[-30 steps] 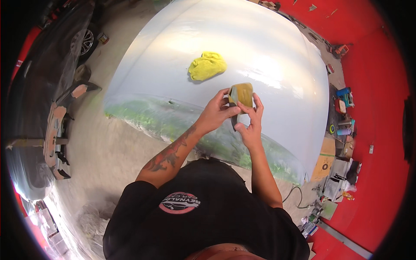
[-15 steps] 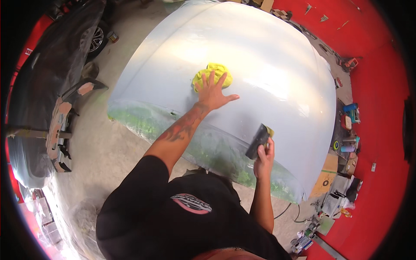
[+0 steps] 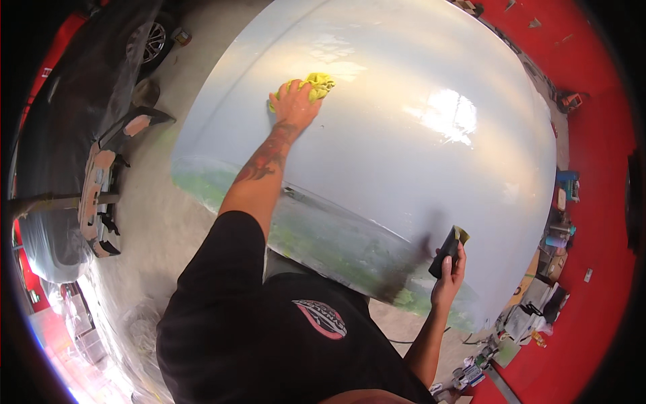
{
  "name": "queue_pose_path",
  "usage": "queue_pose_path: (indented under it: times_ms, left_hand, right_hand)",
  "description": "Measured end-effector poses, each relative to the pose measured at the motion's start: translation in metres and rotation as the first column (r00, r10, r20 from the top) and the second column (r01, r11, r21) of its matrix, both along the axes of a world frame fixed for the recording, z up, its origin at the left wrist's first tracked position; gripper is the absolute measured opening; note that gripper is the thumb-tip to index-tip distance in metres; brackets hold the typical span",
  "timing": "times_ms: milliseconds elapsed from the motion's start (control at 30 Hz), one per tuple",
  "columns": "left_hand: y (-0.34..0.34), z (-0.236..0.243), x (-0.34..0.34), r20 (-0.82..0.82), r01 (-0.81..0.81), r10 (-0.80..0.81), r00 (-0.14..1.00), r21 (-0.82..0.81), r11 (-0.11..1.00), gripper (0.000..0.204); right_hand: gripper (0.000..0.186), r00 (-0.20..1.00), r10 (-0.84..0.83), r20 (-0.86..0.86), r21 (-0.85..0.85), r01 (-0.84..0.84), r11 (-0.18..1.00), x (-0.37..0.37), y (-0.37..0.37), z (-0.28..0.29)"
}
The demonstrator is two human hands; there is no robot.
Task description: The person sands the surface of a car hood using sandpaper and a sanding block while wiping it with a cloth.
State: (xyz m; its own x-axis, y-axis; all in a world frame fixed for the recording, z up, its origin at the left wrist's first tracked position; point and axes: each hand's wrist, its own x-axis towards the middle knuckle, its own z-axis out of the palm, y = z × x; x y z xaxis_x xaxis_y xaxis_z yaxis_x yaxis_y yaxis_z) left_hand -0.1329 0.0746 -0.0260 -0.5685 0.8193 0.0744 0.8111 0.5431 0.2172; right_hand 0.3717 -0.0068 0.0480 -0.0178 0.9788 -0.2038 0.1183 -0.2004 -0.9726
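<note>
A large car hood (image 3: 363, 155), pale grey with a see-through green-tinged front edge, spreads out in front of me. Toward its far left part, my left hand (image 3: 296, 106) presses down on a crumpled yellow cloth (image 3: 321, 85), fingers curled over it. The cloth lies against the wet-looking, shiny surface. Near the hood's front right edge my right hand (image 3: 449, 277) grips a black sanding block (image 3: 443, 254), with a strip of yellowish sheet showing at its upper end. The block is held up, apart from the hood, and its shadow falls on the surface.
At left stands a dark car under plastic sheeting (image 3: 60, 135), with a wheel (image 3: 147, 42) showing. A bumper piece (image 3: 101, 182) with pinkish patches is beside it. Bottles, cans and boxes line the red wall (image 3: 599, 195) at right. A hose (image 3: 474, 341) lies on the floor.
My left hand has slid the cloth left and farther away, its spread fingers now curled around it. My right hand has moved right and nearer with the block. The view has shifted a little.
</note>
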Motion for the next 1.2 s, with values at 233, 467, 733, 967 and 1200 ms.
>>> queue_pose_path:
  times_ms: [233,467,733,967,1200]
  left_hand:
    - [-0.101,-0.007,-0.119,-0.034,0.145,-0.143,0.989,0.083,0.986,0.056]
    - [-0.098,-0.003,-0.162,0.147,0.31,-0.385,0.911,0.371,0.875,0.046]
    - [-0.093,0.076,-0.123,0.465,0.408,-0.546,0.697,0.37,0.835,0.042]
    - [-0.11,0.073,-0.127,0.535,0.377,-0.516,0.669,0.353,0.856,0.039]
    - [-0.18,0.032,-0.269,0.404,-0.025,-0.013,0.915,0.09,0.996,0.065]
  right_hand:
    - [0.047,0.656,-0.029,0.754,0.307,-0.313,0.899,-0.162,0.012,-0.049]
    - [0.037,0.534,-0.098,0.84,0.395,-0.478,0.785,-0.43,-0.033,-0.095]
    - [0.02,0.352,0.133,0.927,0.079,-0.528,0.845,-0.499,-0.031,-0.063]
    - [0.044,0.766,0.496,0.41,0.14,-0.59,0.795,-0.556,-0.086,-0.117]
    - [0.033,0.483,-0.124,0.867,0.432,-0.601,0.673,-0.578,0.062,-0.091]
